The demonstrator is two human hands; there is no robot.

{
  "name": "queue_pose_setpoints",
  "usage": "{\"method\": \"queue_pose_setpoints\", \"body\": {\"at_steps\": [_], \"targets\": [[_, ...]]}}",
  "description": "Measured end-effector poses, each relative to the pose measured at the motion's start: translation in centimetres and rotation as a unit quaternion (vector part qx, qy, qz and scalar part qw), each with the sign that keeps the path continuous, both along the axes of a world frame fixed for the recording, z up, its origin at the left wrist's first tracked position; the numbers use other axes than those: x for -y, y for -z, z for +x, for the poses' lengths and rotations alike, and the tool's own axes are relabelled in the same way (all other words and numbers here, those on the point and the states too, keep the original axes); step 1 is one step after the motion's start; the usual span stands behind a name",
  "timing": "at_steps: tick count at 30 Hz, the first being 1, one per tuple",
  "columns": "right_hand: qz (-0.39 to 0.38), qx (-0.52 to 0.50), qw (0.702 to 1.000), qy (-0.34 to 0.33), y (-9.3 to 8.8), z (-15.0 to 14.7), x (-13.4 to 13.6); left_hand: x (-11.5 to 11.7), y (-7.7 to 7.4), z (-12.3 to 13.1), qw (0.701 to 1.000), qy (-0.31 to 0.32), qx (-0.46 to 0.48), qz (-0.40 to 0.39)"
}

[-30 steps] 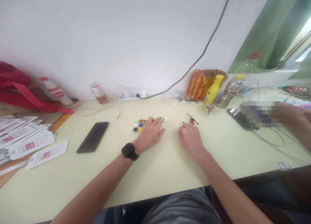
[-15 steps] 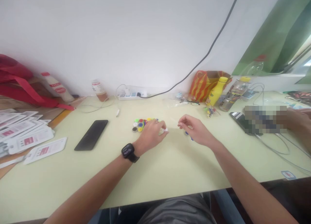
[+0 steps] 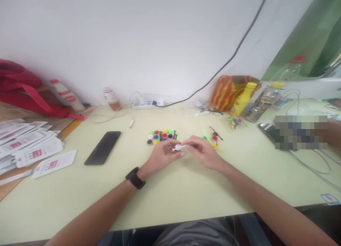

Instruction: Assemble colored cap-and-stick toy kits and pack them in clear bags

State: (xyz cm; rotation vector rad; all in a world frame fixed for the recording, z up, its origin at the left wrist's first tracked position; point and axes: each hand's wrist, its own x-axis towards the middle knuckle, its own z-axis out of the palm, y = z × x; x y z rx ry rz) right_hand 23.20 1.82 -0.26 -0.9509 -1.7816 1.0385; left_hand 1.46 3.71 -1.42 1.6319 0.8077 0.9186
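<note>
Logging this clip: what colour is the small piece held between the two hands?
White. Head view: small piece pinched by left hand and right hand.

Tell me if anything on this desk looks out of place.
Nothing looks spilled or damaged. Only the white packets at the left lie in a loose, slid heap, one stray apart. The left hand and right hand pinch a small white piece.

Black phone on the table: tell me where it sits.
Head view, left side: the black phone lies flat on the table, between the white packets and the coloured caps, apart from the left hand.
</note>
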Motion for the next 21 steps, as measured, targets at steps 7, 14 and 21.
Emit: {"method": "queue_pose_setpoints", "body": {"at_steps": [7, 14, 21], "targets": [[0.005, 0.001, 1.000, 0.001, 0.8, -0.7, 0.3, 0.1, -0.1, 0.1, 1.000, -0.006, -0.012, 0.014], [0.071, 0.060, 0.995, 0.047, 1.2, -0.5, 0.0, -0.1, 0.4, -0.2, 0.997, -0.010, -0.041, 0.070], [0.089, 0.104, 0.990, 0.035, 0.7, 0.2, 0.0, -0.4, 0.8, -0.9, 0.986, -0.033, -0.087, 0.140]]}}
